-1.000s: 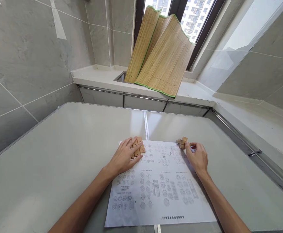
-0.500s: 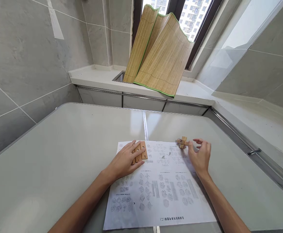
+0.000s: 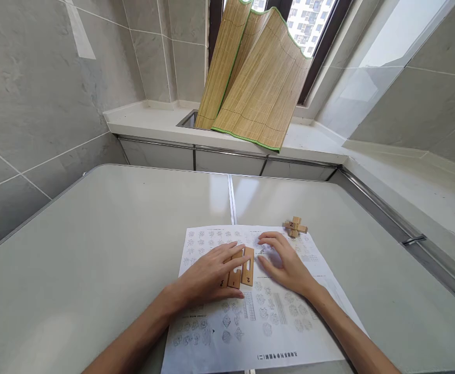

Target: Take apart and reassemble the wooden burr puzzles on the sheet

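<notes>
Three flat wooden puzzle pieces lie side by side on the printed sheet point(image 3: 266, 327), marked 3, 1 and 2. My left hand point(image 3: 211, 270) spans them, fingers across their upper part and thumb along the lower edge. It partly covers piece 3 and piece 1 point(image 3: 234, 279); piece 2 point(image 3: 247, 267), with a slot in it, shows most fully. To their right, my right hand point(image 3: 285, 262) rests low over the paper, fingers curved and apart, holding nothing. An assembled wooden cross-shaped puzzle point(image 3: 295, 227), with a 2 on it, sits at the sheet's far right corner.
The sheet lies on a pale glossy table point(image 3: 94, 249) with a seam point(image 3: 232, 200) down its middle. Beyond it, a bamboo mat point(image 3: 262, 88) leans at the window on a white ledge point(image 3: 145, 117). A metal rail point(image 3: 383, 210) runs along the right side.
My left hand and the numbered pieces have slid right and nearer to me. My right hand has left the cross-shaped puzzle and come left towards the pieces. The view has shifted slightly.
</notes>
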Tool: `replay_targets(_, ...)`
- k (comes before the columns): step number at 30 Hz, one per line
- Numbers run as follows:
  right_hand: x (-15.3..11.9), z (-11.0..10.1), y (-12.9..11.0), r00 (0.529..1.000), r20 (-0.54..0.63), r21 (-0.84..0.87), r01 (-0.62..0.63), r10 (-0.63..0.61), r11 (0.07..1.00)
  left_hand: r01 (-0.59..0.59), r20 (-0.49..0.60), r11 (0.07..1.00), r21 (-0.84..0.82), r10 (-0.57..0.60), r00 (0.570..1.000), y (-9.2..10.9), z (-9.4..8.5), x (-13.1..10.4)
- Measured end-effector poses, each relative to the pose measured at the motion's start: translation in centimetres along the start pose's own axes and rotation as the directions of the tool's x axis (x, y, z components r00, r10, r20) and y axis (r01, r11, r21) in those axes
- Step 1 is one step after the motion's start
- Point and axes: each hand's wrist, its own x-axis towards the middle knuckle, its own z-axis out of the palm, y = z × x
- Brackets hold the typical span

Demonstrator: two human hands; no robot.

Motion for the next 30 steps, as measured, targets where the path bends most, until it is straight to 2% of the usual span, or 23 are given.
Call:
replay_targets(5, 0.0, 0.2, -1.2, 0.983, 0.185, 0.013, 0.006, -0.008, 1.0, 0.028, -0.069, 1.0, -0.012, -0.028, 0.997, -0.3, -0.4, -0.1)
replay_targets(14, 0.0, -0.2, -1.7, 0.961, 0.276, -0.002, -0.032, 0.031, 0.999, 0.076, -0.09, 0.994, 0.072, -0.07, 0.994, -1.6, -1.6, -0.5)
replay_targets(25, 0.1, -0.4, -1.9, 0.974, 0.224, 0.015, -0.018, 0.014, 1.0, 0.146, -0.095, 0.987, 0.066, -0.139, 0.986, -2.2, -3.3, -0.6)
replay_targets(30, 0.1, -0.6, -2.0, 0.979, 0.204, 0.029, -0.029, 0.023, 0.999, 0.177, -0.094, 0.982, 0.059, -0.171, 0.981, -2.2, -3.5, -0.8)
